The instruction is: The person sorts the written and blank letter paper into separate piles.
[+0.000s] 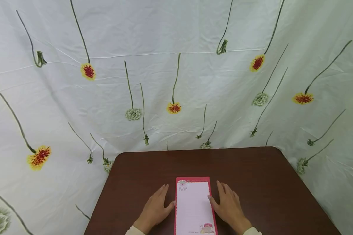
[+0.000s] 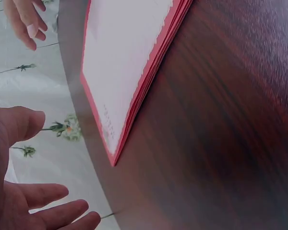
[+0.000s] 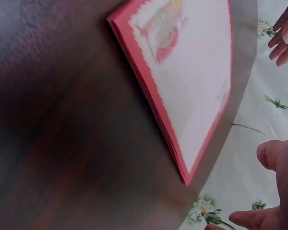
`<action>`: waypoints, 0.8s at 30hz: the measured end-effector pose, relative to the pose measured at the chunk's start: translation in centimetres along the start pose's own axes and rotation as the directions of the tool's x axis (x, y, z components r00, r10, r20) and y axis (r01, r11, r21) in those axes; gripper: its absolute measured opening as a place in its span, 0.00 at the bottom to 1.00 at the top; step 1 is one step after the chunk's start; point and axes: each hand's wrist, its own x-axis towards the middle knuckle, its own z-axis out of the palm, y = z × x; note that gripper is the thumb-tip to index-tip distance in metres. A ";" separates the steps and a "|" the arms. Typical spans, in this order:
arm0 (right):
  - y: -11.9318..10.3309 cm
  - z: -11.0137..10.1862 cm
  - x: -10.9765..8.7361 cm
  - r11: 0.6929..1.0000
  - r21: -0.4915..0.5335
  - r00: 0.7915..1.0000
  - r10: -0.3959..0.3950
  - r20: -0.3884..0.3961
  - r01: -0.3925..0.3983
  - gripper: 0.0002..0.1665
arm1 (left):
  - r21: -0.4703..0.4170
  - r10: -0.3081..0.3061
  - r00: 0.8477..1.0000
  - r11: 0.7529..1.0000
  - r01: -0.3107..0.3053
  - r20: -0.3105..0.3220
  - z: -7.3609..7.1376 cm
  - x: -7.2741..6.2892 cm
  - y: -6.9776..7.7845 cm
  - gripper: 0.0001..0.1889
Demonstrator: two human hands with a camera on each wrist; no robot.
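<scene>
A stack of red-bordered stationery paper (image 1: 194,205) lies flat on the dark brown table, its white middle faintly lined, with flower prints at two corners. Several layers show along its edge in the left wrist view (image 2: 120,72) and the right wrist view (image 3: 192,81). On its left side my left hand (image 1: 156,207) has its fingers spread, thumb tip close to the paper's edge. Over on the right, my right hand (image 1: 228,207) is also spread, its thumb tip at the right border; whether it touches cannot be told. Neither hand holds anything.
The wooden table (image 1: 135,173) has rounded far corners. Behind it and along both sides hangs a white cloth (image 1: 156,81) printed with flowers on long stems, reaching close to the table's edges.
</scene>
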 end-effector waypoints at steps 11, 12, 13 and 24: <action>0.3 1.9 -0.8 0.998 -0.009 0.997 0.057 0.057 -0.057 0.44 | -0.058 0.007 0.998 0.998 -0.004 0.067 1.7 -0.5 -0.7 0.37; 0.3 2.1 -0.8 0.998 -0.009 0.996 0.060 0.065 -0.059 0.44 | -0.060 0.009 0.998 0.998 -0.005 0.069 1.8 -0.6 -0.7 0.36; 0.4 2.3 -0.9 0.998 -0.013 0.996 0.059 0.071 -0.059 0.43 | -0.056 0.010 0.997 0.998 -0.006 0.072 1.9 -0.6 -0.8 0.36; 0.2 3.8 -1.4 0.995 -0.029 0.986 0.096 0.136 -0.093 0.43 | -0.107 -0.017 0.983 0.994 0.037 0.183 3.5 -1.4 -0.9 0.37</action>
